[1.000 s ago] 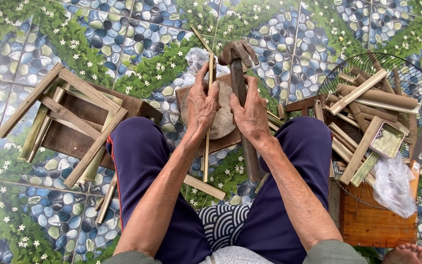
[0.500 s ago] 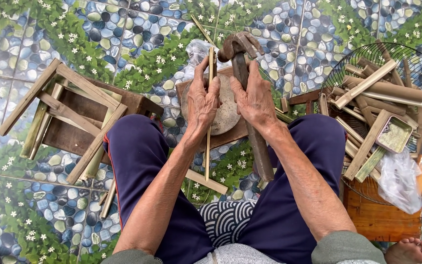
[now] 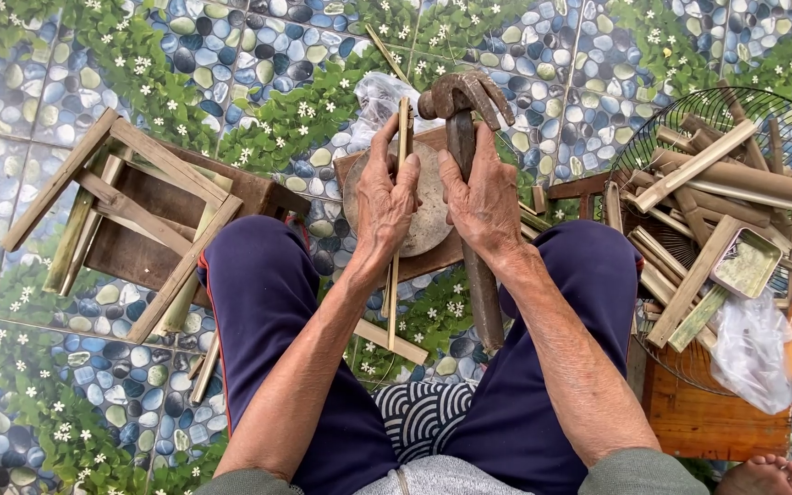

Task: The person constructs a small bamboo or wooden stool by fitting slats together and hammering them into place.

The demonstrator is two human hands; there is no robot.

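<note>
My left hand (image 3: 387,197) holds a thin bamboo strip (image 3: 402,137) upright against a round grey stone (image 3: 431,206) on a low wooden block (image 3: 433,261). My right hand (image 3: 486,197) grips the wooden handle of a claw hammer (image 3: 463,101), whose rusty head sits just above the fingers, next to the strip's top. The handle runs down between my knees. Both hands rest close together over the stone.
A small wooden frame stool (image 3: 139,211) lies on the tiled floor at left. At right a wire fan guard (image 3: 653,137) holds several bamboo pieces, a small metal tray (image 3: 744,264) and a plastic bag (image 3: 753,353), on a wooden stool (image 3: 708,417). A bare foot (image 3: 767,477) shows bottom right.
Both hands have stayed on the strip and hammer; they have shifted only slightly, and the camera view has moved a little.
</note>
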